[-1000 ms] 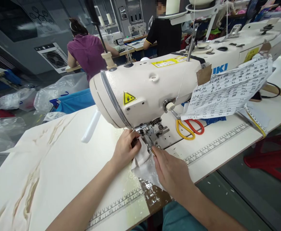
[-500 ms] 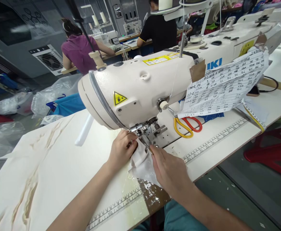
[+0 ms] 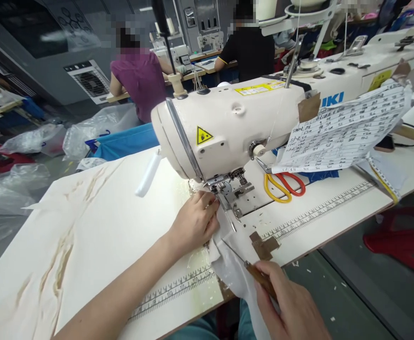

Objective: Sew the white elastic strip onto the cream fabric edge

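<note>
Beneath the head of a white sewing machine [image 3: 210, 123], a strip of white fabric [image 3: 228, 264] runs from the presser area over the table's front edge. My left hand [image 3: 196, 219] is closed on the fabric, just left of the needle area. Lower right, my right hand [image 3: 285, 297] grips the wooden handle of an awl [image 3: 260, 278]. The thin metal tip of the awl points up and left, over the fabric. My left fingertips are partly hidden beside the machine.
Scissors with yellow and red handles [image 3: 281, 186] lie right of the needle area. A handwritten sheet [image 3: 349, 127] hangs on the machine. Loose pale fabric [image 3: 61, 264] lies at left. Plastic bags [image 3: 100, 127] and two seated people are beyond the table.
My right hand has moved away from the needle area, down and right, with the awl now plainly visible. More of the white fabric shows. The camera view has shifted left.
</note>
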Tool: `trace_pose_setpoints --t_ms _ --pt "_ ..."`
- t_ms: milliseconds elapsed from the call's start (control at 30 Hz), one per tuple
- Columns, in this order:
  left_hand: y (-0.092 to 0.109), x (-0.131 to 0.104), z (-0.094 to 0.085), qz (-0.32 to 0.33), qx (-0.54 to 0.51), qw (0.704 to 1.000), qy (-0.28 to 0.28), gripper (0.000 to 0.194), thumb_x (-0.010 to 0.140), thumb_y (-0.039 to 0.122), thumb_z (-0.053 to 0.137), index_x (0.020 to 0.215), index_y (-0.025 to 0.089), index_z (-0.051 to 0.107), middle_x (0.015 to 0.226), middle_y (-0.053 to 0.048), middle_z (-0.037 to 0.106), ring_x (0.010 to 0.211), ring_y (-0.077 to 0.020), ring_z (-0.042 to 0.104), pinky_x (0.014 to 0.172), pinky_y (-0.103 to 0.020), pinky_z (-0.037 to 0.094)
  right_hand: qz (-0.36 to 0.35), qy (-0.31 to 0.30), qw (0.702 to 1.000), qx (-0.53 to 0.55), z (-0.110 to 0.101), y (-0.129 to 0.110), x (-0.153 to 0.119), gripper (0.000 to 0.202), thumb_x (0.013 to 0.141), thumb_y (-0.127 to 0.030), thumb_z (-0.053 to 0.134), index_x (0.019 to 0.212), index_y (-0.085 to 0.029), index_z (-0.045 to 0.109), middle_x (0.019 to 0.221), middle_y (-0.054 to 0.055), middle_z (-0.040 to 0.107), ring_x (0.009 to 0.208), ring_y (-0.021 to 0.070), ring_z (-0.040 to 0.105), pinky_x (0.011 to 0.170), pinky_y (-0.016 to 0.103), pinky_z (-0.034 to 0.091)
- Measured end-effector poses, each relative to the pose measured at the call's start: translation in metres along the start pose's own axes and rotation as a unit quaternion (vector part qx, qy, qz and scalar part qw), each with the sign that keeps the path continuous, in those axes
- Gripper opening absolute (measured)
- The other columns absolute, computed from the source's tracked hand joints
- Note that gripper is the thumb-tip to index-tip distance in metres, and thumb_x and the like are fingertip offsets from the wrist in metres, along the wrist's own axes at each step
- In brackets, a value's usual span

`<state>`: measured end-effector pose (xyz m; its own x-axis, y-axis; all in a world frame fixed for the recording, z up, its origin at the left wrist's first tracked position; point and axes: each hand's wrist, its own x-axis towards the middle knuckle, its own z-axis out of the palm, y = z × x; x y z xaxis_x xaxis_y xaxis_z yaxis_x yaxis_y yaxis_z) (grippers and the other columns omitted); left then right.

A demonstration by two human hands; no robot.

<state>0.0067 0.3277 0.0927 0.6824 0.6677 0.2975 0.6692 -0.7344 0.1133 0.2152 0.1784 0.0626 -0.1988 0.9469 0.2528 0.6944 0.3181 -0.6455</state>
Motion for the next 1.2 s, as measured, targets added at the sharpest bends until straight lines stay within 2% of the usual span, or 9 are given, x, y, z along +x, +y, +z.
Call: trace_pose_setpoints --t_ms 100,167,333,467,600,767,967,1200 --pt "0.013 -0.003 0.005 -0.037 0.025 0.999 0.012 0.031 0.095 0.018 0.039 0.108 0.008 0.065 0.115 -0.016 0.059 0.104 -0.0297 0.054 0.087 -0.047 0.056 -0.016 -0.023 0.999 -0.025 -0.002 0.001 -0.007 0.027 0.092 -0.009 0.036 0.114 -0.024 0.044 0.076 -0.001 0.069 0.056 0.016 0.067 0.047 0.023 0.052" --pt "0.018 -0.007 0.008 -0.051 0.021 0.998 0.019 0.034 0.097 0.019 0.037 0.117 0.008 0.062 0.12 -0.015 0.059 0.109 -0.0293 0.054 0.091 -0.048 0.055 -0.046 -0.003 0.998 -0.049 -0.002 0.002 -0.006 0.028 0.094 -0.008 0.035 0.116 -0.021 0.045 0.082 0.003 0.071 0.06 0.0166 0.069 0.048 0.024 0.053" --pt "0.019 -0.017 0.011 -0.039 0.006 0.999 0.025 0.039 0.099 0.02 0.035 0.128 0.007 0.057 0.129 -0.014 0.058 0.123 -0.0273 0.05 0.103 -0.047 0.049 -0.104 0.047 0.988 -0.1 0.0 0.004 0.0 0.033 0.096 -0.009 0.035 0.127 -0.014 0.047 0.105 0.012 0.071 0.087 0.0201 0.072 0.066 0.028 0.06" --pt "0.017 -0.018 0.014 -0.041 0.02 0.999 0.027 0.041 0.099 0.022 0.035 0.13 0.004 0.056 0.131 -0.014 0.058 0.125 -0.0276 0.048 0.104 -0.047 0.047 -0.117 0.061 0.983 -0.126 0.0 0.003 0.003 0.032 0.095 -0.009 0.032 0.121 -0.012 0.051 0.1 0.011 0.073 0.078 0.0201 0.073 0.057 0.028 0.06" --pt "0.017 -0.018 0.016 -0.048 0.038 0.998 0.029 0.042 0.099 0.024 0.034 0.133 0.008 0.054 0.134 -0.015 0.055 0.127 -0.0296 0.047 0.103 -0.049 0.047 -0.107 0.06 0.982 -0.146 -0.003 0.0 0.009 0.032 0.095 -0.009 0.031 0.118 -0.012 0.052 0.097 0.011 0.073 0.074 0.0203 0.073 0.051 0.028 0.059" --pt "0.019 -0.019 0.016 -0.054 0.038 0.998 0.018 0.044 0.1 0.027 0.032 0.136 0.008 0.048 0.137 -0.017 0.052 0.131 -0.0301 0.043 0.106 -0.049 0.044 -0.09 0.027 0.983 -0.156 -0.005 0.0 0.015 0.031 0.096 -0.011 0.033 0.122 -0.016 0.05 0.101 0.01 0.072 0.076 0.0201 0.073 0.054 0.028 0.06" --pt "0.024 -0.02 0.014 -0.051 0.065 0.996 -0.01 0.047 0.097 0.026 0.032 0.136 0.005 0.048 0.14 -0.019 0.049 0.133 -0.0323 0.041 0.107 -0.048 0.041 -0.112 0.057 0.976 -0.176 -0.006 -0.006 0.028 0.03 0.097 -0.011 0.028 0.115 -0.013 0.052 0.091 0.01 0.073 0.069 0.0207 0.073 0.048 0.028 0.059" --pt "0.034 -0.024 0.013 -0.047 0.066 0.997 0.003 0.045 0.098 0.025 0.032 0.135 0.006 0.049 0.14 -0.018 0.049 0.134 -0.0318 0.04 0.11 -0.048 0.036 -0.115 0.052 0.976 -0.179 -0.005 -0.009 0.037 0.029 0.095 -0.011 0.029 0.113 -0.015 0.052 0.092 0.01 0.073 0.069 0.0207 0.073 0.048 0.028 0.058"
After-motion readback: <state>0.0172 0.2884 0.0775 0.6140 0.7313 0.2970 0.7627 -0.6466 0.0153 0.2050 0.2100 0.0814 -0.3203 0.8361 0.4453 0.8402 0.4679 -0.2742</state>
